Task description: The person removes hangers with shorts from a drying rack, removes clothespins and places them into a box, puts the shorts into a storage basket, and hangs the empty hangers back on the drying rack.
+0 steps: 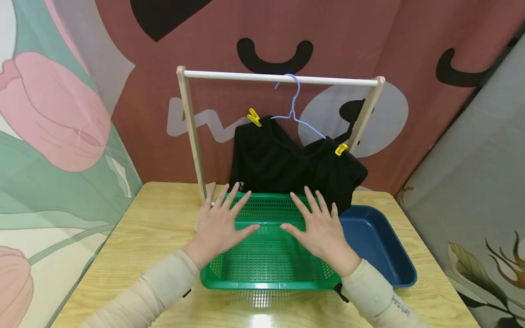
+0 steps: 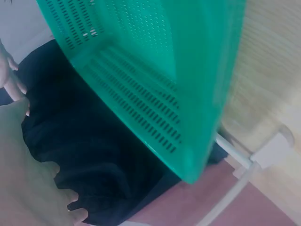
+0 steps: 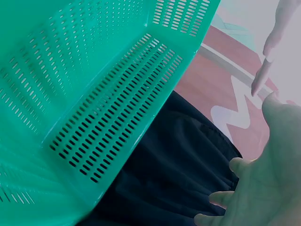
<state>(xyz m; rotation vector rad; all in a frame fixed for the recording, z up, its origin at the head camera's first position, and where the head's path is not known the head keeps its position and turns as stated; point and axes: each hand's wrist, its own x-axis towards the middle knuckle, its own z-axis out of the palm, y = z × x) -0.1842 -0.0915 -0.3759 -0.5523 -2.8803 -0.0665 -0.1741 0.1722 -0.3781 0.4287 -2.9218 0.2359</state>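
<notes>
Both hands hover over a green plastic basket [image 1: 266, 255], palms down with fingers spread, and neither holds anything. My left hand [image 1: 221, 224] is above the basket's left side, my right hand [image 1: 321, 228] above its right side; the thumbs point toward each other. Behind the basket, a black garment [image 1: 283, 159] hangs tilted from a light-blue hanger [image 1: 293, 102], its right side lower. One yellow clothespin [image 1: 254, 117] is on its left shoulder and another yellow clothespin [image 1: 341, 149] on its right. The basket's inside shows no contents. In the right wrist view, the garment [image 3: 174, 155] hangs beyond the basket's rim.
A rack with a white rod [image 1: 229, 75] and wooden posts stands at the back of the wooden table [image 1: 160, 228]. A dark blue tray [image 1: 377, 246] sits right of the basket, partly behind my right arm. Patterned curtains [image 1: 348, 27] surround the table.
</notes>
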